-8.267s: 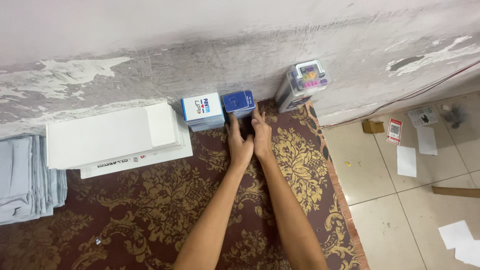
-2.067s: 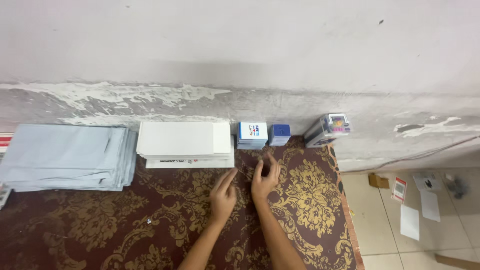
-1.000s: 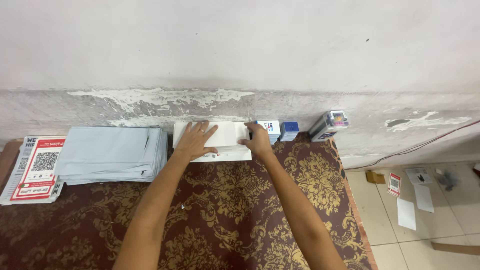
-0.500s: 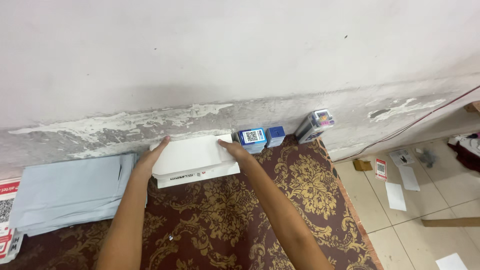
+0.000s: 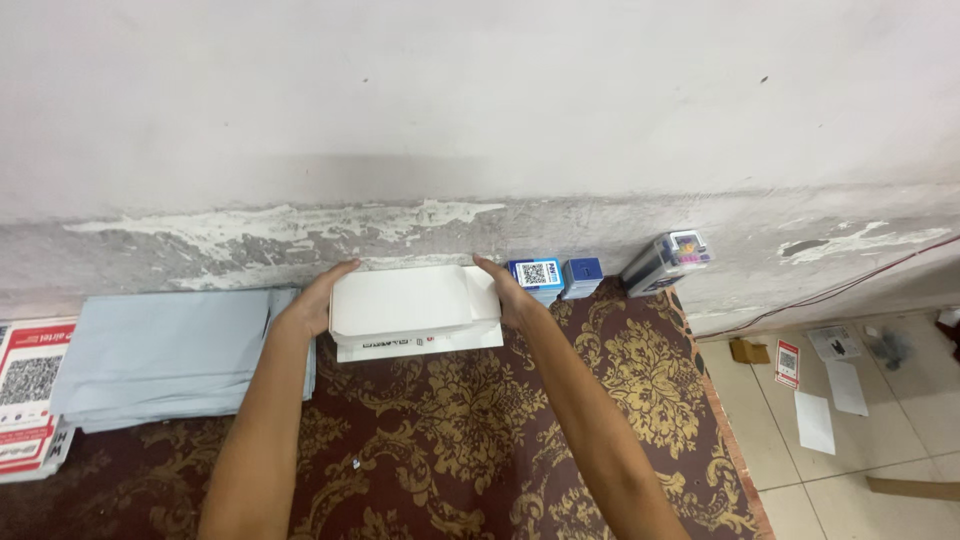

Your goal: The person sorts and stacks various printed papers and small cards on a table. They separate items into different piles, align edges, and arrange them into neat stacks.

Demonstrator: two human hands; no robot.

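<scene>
While the stack of white envelopes [image 5: 412,310] lies on the patterned carpet [image 5: 480,440] against the wall, the left hand [image 5: 318,298] clasps its left end and the right hand [image 5: 508,292] its right end, fingers curled over the edges. Grey sheets [image 5: 170,350] lie just left; small blue boxes [image 5: 556,276] just right
</scene>
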